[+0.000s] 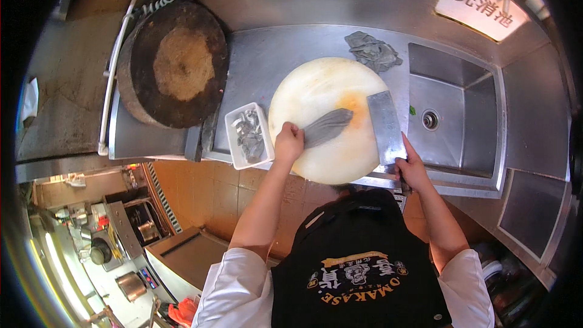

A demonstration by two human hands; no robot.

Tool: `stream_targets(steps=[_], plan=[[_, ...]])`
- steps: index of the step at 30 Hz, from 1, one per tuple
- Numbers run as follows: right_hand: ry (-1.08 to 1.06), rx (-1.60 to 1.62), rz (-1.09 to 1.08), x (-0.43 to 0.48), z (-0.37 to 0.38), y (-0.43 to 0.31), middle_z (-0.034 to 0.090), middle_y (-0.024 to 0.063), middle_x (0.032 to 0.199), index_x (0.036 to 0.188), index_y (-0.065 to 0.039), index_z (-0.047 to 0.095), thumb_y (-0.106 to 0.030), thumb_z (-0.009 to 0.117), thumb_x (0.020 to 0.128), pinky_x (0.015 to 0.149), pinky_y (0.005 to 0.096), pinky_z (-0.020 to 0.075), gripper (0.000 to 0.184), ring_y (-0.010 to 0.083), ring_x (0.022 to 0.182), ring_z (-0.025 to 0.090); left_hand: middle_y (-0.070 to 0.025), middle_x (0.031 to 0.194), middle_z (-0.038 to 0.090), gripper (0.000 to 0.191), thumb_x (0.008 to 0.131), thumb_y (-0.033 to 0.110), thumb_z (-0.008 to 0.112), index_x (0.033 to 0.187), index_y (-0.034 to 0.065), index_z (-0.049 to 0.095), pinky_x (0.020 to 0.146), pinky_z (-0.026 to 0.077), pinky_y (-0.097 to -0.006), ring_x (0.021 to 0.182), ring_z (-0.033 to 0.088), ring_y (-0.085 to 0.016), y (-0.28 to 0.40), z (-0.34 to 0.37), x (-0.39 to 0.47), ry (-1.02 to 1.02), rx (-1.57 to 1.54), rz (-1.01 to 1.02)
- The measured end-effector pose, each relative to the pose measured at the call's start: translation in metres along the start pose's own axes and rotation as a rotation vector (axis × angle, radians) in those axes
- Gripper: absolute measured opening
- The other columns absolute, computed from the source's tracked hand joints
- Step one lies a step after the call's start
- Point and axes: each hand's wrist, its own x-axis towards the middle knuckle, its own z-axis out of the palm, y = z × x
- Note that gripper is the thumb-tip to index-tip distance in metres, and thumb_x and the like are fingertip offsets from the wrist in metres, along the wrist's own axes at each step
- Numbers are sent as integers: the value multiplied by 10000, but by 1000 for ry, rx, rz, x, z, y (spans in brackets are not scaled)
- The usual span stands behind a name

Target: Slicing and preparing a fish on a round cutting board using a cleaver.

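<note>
My left hand (290,144) grips the near end of a folded grey cloth (329,125). The cloth stretches across a round white cutting board (325,164), beside an orange-yellow stain. In my right hand (413,167) is a Chinese cleaver (386,127), held by its dark handle. Its broad metal blade lies over the board's right edge; whether it touches the surface I cannot tell. A white plastic tub (231,139) stands left of the board, near my left hand, and holds shiny grey pieces of unclear kind.
Behind the board, a crumpled grey cloth (373,51) lies on the stainless steel counter (255,61). A sink basin (444,136) with a green scrap (412,110) is at right. A thick, dark round chopping block (184,64) stands at left, beside a metal pipe (116,59).
</note>
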Motion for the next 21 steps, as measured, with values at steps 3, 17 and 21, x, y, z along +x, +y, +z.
stream_targets(steps=[3, 17, 21], plan=[[-7, -94, 31, -1, -1, -10, 618, 94, 731, 1628, -288, 184, 72, 475, 917, 542, 332, 513, 849, 172, 583, 587, -173, 832, 721, 261, 902, 269, 694, 1035, 64, 603, 755, 551, -465, 831, 707, -374, -16, -9, -3, -32, 142, -60], [-342, -1691, -335, 0, 14, -101, 699, 132, 907, 1586, -439, 211, -106, 570, 892, 721, 458, 557, 849, 346, 802, 708, -201, 831, 713, 142, 886, 212, 643, 897, 72, 665, 725, 553, -513, 800, 692, -412, -34, -6, -8, 97, 209, -37], [-293, -1702, -325, -45, -43, -103, 690, 135, 843, 1595, -443, 171, -76, 614, 860, 693, 468, 554, 933, 333, 732, 694, -200, 820, 714, 152, 883, 215, 634, 887, 68, 671, 731, 557, -508, 792, 693, -418, -30, -10, -15, 101, 162, -44]])
